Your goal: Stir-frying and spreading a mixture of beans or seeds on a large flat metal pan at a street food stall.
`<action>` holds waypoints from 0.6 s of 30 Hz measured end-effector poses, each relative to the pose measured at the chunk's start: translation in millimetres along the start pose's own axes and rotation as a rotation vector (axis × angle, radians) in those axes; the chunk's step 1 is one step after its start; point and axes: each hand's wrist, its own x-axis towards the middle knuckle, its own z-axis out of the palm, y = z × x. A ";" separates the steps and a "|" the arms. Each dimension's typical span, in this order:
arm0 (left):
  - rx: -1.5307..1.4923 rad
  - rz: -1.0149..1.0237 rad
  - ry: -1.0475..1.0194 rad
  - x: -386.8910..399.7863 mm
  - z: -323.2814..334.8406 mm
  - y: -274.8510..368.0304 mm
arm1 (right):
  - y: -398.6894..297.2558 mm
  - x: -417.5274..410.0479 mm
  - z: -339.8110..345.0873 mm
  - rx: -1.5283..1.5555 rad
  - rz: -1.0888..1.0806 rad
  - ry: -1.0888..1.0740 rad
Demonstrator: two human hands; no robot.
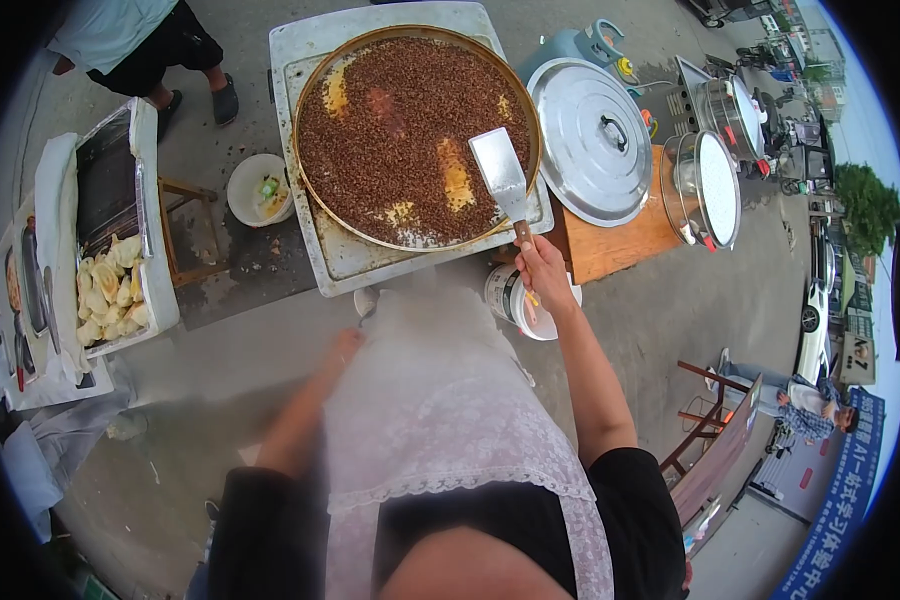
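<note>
My right hand [546,271] grips the wooden handle of a metal spatula [502,166]. Its wide blade is over the right part of a large round pan [302,174], which holds dark brown crumbly bits with bare yellowish patches. The pan rests on a stained white stand [320,259]. Near the left edge of my apron, my left hand [349,343] is blurred, close to a small cup [365,301] with what looks like a thin handle; whether it holds anything cannot be made out. Right of the pan lies a round metal lid [589,141] with a loop handle.
A foam box [166,300] of pale dumpling-like pieces stands at left, beside a white bucket [259,190]. A white tub [504,294] is below my right hand. Glass-sided pots [718,191] and a gas cylinder [570,46] are at right. A person [187,45] stands at upper left.
</note>
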 end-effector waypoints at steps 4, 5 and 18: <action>-0.035 -0.033 0.001 3.8 -8.7 20.3 | 21.2 37.7 -51.0 -0.457 -0.198 -0.039; -0.043 -0.037 0.020 5.7 -10.1 21.6 | 24.5 53.0 -58.6 -0.726 -0.298 -0.030; -0.216 -0.364 0.578 1.4 86.6 28.6 | 9.0 185.9 -54.9 -1.306 -0.587 -0.626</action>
